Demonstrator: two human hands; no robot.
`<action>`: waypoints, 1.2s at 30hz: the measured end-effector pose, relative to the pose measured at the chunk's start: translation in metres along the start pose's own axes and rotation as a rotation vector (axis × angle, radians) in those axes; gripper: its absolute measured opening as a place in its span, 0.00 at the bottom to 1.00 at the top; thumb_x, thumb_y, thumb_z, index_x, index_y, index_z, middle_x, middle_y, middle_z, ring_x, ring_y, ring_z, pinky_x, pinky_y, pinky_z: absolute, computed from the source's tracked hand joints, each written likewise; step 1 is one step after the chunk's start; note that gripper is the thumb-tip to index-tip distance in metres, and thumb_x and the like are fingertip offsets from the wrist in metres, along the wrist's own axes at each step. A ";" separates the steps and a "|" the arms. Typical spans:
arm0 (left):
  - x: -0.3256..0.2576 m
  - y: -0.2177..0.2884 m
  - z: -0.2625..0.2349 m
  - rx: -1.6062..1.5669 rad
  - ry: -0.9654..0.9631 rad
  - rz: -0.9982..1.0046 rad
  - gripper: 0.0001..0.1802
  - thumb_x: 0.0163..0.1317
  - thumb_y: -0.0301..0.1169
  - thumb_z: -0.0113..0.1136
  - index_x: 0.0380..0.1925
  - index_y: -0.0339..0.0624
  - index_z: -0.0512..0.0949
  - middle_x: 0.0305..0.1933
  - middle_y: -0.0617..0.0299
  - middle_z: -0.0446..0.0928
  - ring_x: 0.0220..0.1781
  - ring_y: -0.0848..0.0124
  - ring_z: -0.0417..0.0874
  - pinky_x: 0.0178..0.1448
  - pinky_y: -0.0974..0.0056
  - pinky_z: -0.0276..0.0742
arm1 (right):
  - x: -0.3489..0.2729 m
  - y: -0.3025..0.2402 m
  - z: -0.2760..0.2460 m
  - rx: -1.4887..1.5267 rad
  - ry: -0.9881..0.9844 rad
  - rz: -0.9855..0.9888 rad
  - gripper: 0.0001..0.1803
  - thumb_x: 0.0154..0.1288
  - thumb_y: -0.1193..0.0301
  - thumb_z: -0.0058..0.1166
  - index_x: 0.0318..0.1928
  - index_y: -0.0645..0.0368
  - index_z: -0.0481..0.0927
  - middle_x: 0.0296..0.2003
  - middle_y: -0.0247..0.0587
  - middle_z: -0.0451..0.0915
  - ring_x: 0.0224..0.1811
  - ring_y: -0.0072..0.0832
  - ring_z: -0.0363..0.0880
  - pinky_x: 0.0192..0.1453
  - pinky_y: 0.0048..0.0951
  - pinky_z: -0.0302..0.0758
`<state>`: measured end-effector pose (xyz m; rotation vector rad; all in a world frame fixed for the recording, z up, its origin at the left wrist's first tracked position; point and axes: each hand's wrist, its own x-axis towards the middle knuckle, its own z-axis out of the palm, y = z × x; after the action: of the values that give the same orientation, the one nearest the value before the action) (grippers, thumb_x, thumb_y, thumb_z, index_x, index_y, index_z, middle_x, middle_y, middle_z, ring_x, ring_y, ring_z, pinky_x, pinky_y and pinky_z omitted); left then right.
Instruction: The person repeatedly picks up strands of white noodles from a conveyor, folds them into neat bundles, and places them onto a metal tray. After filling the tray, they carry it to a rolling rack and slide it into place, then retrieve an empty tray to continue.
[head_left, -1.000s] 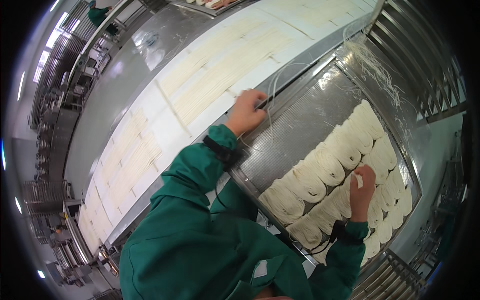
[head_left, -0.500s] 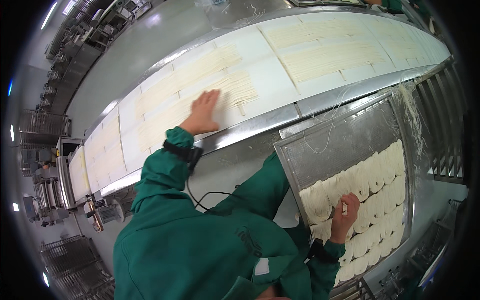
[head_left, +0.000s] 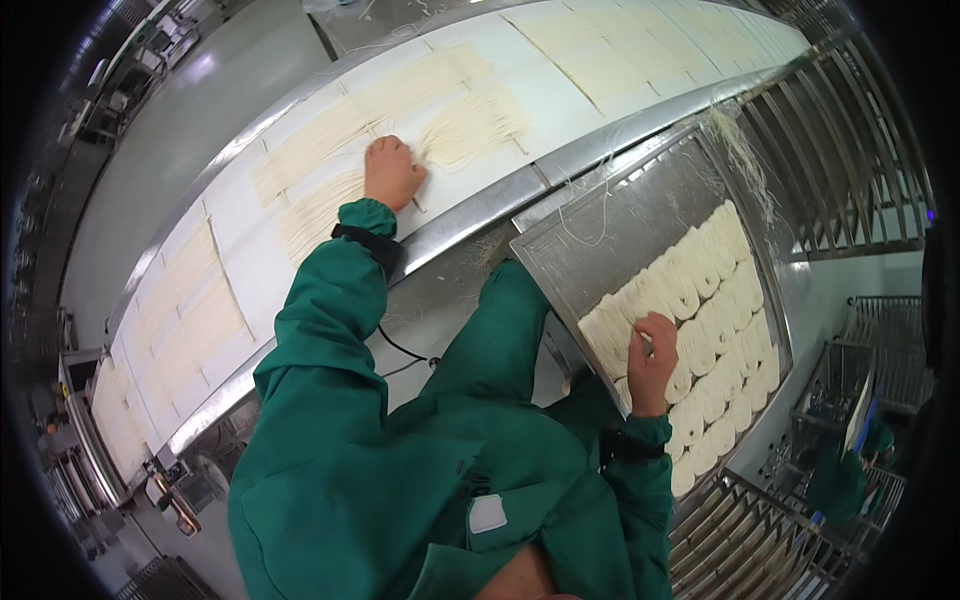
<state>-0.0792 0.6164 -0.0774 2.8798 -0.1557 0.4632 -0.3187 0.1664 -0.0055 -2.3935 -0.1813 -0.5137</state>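
Note:
On the white belt (head_left: pixel 560 90), my left hand (head_left: pixel 394 174) is closed on the near band of pale noodles (head_left: pixel 470 128), its fingers pressed down. The strands on both sides of it narrow toward the fist. Over the metal mesh tray (head_left: pixel 640 190), my right hand (head_left: pixel 652 362) has its fingers curled toward the thumb. It is at the row of folded noodle bundles (head_left: pixel 690 265), by the tray's left side. Whatever its fingertips pinch, if anything, is too small to make out. Several rows of bundles overlap in the tray's lower part.
A steel rail (head_left: pixel 475 225) edges the belt on my side. Loose strands (head_left: pixel 735 140) hang beyond the tray's far corner. Metal racks (head_left: pixel 850 140) stand to the right, with more bars below the tray. Roller machinery (head_left: pixel 85 465) is at the belt's left end. Another person's green sleeve (head_left: pixel 835 485) shows at lower right.
My left hand has gone from spread fingers above the noodles to a closed grip, drawing the strands together. My right hand stays over the bundles, fingers curled. The view has shifted.

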 end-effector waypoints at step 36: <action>-0.018 0.232 -0.037 -1.046 -0.953 0.325 0.13 0.64 0.31 0.55 0.44 0.37 0.82 0.35 0.47 0.82 0.35 0.57 0.83 0.45 0.58 0.79 | 0.022 0.021 0.063 -0.068 -0.012 0.139 0.17 0.58 0.79 0.53 0.49 0.60 0.80 0.45 0.50 0.80 0.52 0.51 0.76 0.59 0.49 0.71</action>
<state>-0.1394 0.4015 -0.0024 1.7883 -0.7448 -0.7683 -0.2729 0.1911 -0.0526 -2.4542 -0.0019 -0.4467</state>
